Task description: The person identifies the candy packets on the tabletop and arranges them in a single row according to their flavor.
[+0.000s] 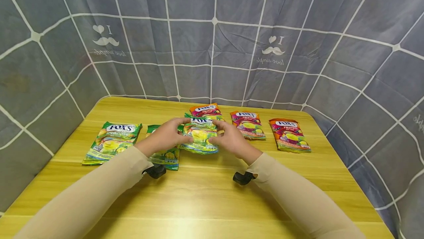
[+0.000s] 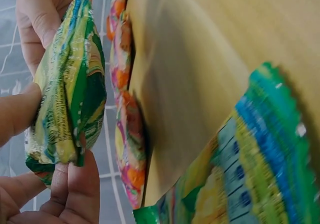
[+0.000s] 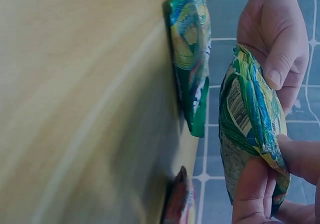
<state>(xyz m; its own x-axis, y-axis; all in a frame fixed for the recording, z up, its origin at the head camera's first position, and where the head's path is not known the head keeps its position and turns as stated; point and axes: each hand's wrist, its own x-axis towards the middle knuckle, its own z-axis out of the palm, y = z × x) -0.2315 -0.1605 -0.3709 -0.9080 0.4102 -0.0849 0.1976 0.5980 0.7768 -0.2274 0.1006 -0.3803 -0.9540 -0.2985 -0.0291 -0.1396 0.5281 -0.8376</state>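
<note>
Between my two hands a green candy bag [image 1: 200, 137] labelled Fox's Spring Tea is held up off the table, front toward the head camera. My left hand [image 1: 165, 136] grips its left side, thumb in front and fingers behind. The right hand [image 1: 232, 139] pinches the opposite side the same way. In the left wrist view the held candy bag [image 2: 70, 89] appears edge-on, clear of the wood. A second green bag [image 1: 169, 160] lies partly hidden under my left hand. Behind the held bag, a red fruit candy bag [image 1: 205, 110] is partly covered.
Another green bag [image 1: 112, 141] lies at the left of the wooden table [image 1: 198, 198]. Two more red bags, one near the middle right [image 1: 247, 125] and one farther right [image 1: 289, 136], lie flat. A grey checked curtain [image 1: 192, 44] surrounds the table's back and sides.
</note>
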